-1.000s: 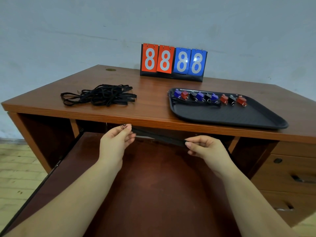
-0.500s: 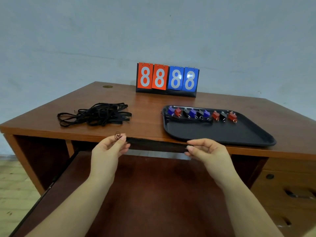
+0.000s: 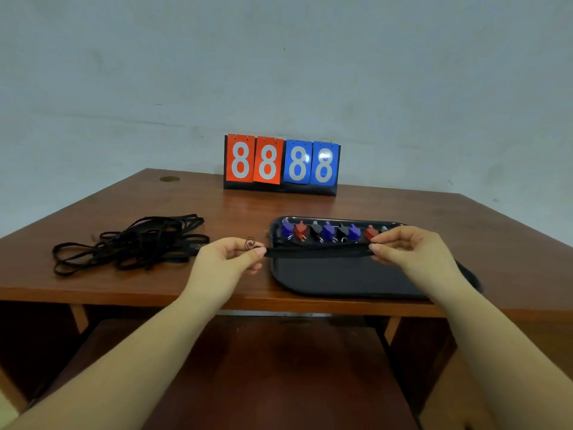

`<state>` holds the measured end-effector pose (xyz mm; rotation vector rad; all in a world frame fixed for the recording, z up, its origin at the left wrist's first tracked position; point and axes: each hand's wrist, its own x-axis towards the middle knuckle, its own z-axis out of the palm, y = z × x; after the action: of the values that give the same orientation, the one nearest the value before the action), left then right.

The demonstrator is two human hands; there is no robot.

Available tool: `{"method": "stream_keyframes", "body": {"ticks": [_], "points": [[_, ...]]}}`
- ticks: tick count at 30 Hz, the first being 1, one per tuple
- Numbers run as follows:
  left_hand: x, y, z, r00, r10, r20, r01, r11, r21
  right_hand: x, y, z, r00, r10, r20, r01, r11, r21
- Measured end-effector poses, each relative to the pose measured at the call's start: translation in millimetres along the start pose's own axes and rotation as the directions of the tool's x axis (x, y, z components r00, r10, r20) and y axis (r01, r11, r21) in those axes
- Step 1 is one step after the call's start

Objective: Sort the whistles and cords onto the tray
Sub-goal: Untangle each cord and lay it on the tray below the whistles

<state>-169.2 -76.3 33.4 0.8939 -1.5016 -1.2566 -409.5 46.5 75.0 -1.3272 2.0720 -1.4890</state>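
Observation:
A black cord [image 3: 316, 252], folded into a flat bundle, is stretched level between my hands above the black tray [image 3: 341, 280]. My left hand [image 3: 229, 259] pinches its left end just off the tray's left edge. My right hand [image 3: 409, 252] pinches its right end over the tray's right half. Several blue, red and black whistles [image 3: 325, 231] stand in a row along the tray's far edge, the rightmost ones partly hidden by my right hand. A tangled pile of black cords [image 3: 136, 240] lies on the desk to the left.
A flip scoreboard [image 3: 281, 164] showing 8s stands at the back of the wooden desk [image 3: 217, 212], against the wall. A pull-out shelf [image 3: 273, 373] extends below the desk's front edge under my forearms.
Both hands have lifted the folded cord from below the desk's front edge and moved it forward and right, over the tray. The view has tilted upward.

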Motion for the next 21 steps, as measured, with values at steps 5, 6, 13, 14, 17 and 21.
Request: {"method": "stream_keyframes", "body": {"ticks": [5, 6, 13, 14, 17, 21], "points": [[34, -10, 20, 0.995, 0.095, 0.039, -0.102, 0.932, 0.347, 34, 26, -1, 0.996, 0.064, 0.066, -0.041, 0.953, -0.300], [40, -11, 23, 0.991, 0.128, 0.044, -0.134, 0.888, 0.439, 39, 30, 1, 0.993, 0.085, 0.080, -0.054, 0.942, -0.332], [67, -12, 44, 0.956, 0.221, 0.195, -0.283, 0.506, 0.815, 67, 40, 12, 0.987, 0.126, 0.096, -0.067, 0.882, -0.466], [69, -13, 45, 0.950, 0.235, 0.206, -0.297, 0.477, 0.827, 69, 40, 13, 0.988, 0.122, 0.096, -0.061, 0.873, -0.484], [74, -17, 46, 0.950, 0.220, 0.221, -0.301, 0.467, 0.832, 71, 44, 16, 0.990, 0.095, 0.102, -0.026, 0.841, -0.540], [78, -18, 45, 0.957, 0.145, 0.250, -0.289, 0.537, 0.793, 72, 45, 18, 0.989, 0.091, 0.116, -0.007, 0.816, -0.577]]}}
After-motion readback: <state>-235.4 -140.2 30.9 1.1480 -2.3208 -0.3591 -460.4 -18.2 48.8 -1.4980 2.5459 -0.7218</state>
